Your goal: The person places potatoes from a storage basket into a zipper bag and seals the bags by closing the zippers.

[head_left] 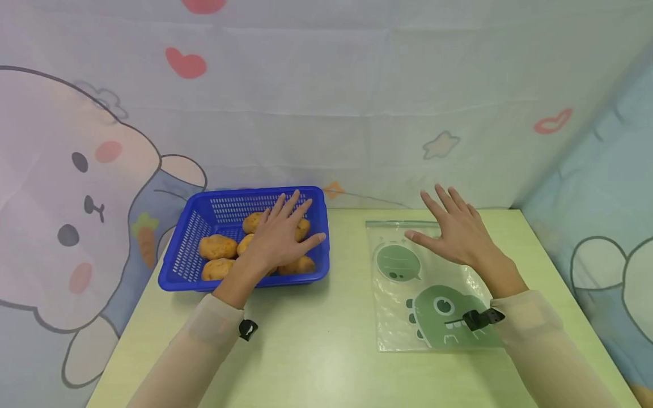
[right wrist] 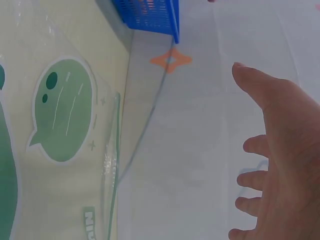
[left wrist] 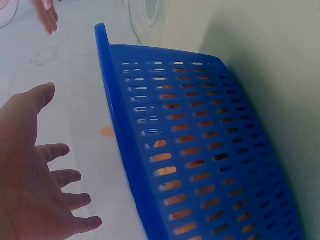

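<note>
A blue plastic basket (head_left: 201, 283) with slotted walls holds several potatoes (head_left: 217, 247) on the left of the table. Over it hovers my left hand (head_left: 278, 241), fingers spread, gripping nothing and hiding part of the potatoes. In the left wrist view that hand (left wrist: 37, 175) is raised above the basket's rim (left wrist: 117, 125). On the right a clear zip bag (head_left: 388, 323) printed with a green dinosaur lies flat. My right hand (head_left: 456, 232) is held above its upper part with fingers spread and holding nothing; the right wrist view shows the bag's zip edge (right wrist: 116, 165) beside this hand (right wrist: 287, 150).
The pale yellow-green table (head_left: 326, 351) runs back to a printed cloth (head_left: 316, 85) hanging behind it. More cloth (head_left: 612, 187) hangs along the right side. Table surface shows between basket and bag. Small black devices (head_left: 248, 328) are worn at both wrists.
</note>
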Demonstrator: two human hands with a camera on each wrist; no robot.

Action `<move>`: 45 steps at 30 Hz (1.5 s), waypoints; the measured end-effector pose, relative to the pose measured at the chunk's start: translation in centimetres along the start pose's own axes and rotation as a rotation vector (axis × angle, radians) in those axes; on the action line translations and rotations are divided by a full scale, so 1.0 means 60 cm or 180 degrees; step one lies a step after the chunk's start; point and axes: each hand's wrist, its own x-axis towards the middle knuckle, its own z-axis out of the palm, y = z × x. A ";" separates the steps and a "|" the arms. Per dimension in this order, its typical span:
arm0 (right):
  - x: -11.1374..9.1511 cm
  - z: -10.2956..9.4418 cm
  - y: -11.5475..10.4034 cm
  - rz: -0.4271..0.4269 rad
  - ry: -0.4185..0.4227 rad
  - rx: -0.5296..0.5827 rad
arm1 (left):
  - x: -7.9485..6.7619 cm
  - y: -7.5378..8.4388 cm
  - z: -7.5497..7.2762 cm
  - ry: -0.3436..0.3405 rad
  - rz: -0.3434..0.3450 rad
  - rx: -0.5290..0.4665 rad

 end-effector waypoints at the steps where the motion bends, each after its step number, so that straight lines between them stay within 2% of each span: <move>1: 0.000 0.001 0.001 0.0000 0.0002 0.0007 | -0.001 -0.002 0.001 0.0017 0.0011 -0.0015; 6: 0.003 0.007 0.005 -0.0005 0.0018 0.0035 | -0.020 -0.031 -0.003 0.0202 0.0037 -0.0165; 10: 0.005 0.010 0.010 -0.0008 0.0031 0.0093 | -0.047 -0.069 -0.017 0.0306 0.0025 -0.0274; 14: 0.007 0.014 0.021 -0.0033 0.0014 0.0260 | -0.071 -0.119 -0.036 0.0370 -0.0070 -0.0323; 21: 0.019 0.033 0.056 -0.0023 -0.0098 0.0702 | -0.114 -0.212 -0.061 0.0645 -0.0497 -0.0455; 26: 0.030 0.060 0.083 0.0083 -0.0127 0.0986 | -0.140 -0.262 -0.056 0.0897 -0.0910 -0.0335; 30: 0.046 0.084 0.101 0.0201 -0.0111 0.1207 | -0.164 -0.292 -0.050 0.0970 -0.1148 -0.0439; 33: 0.058 0.101 0.114 0.0347 -0.0103 0.1384 | -0.179 -0.312 -0.049 0.0863 -0.1191 -0.0792; 40: 0.079 0.132 0.124 0.0710 -0.0063 0.1775 | -0.211 -0.348 -0.050 0.0196 -0.1441 -0.1955; 45: 0.087 0.148 0.129 0.0887 -0.0072 0.1974 | -0.224 -0.363 -0.042 0.0103 -0.1508 -0.2713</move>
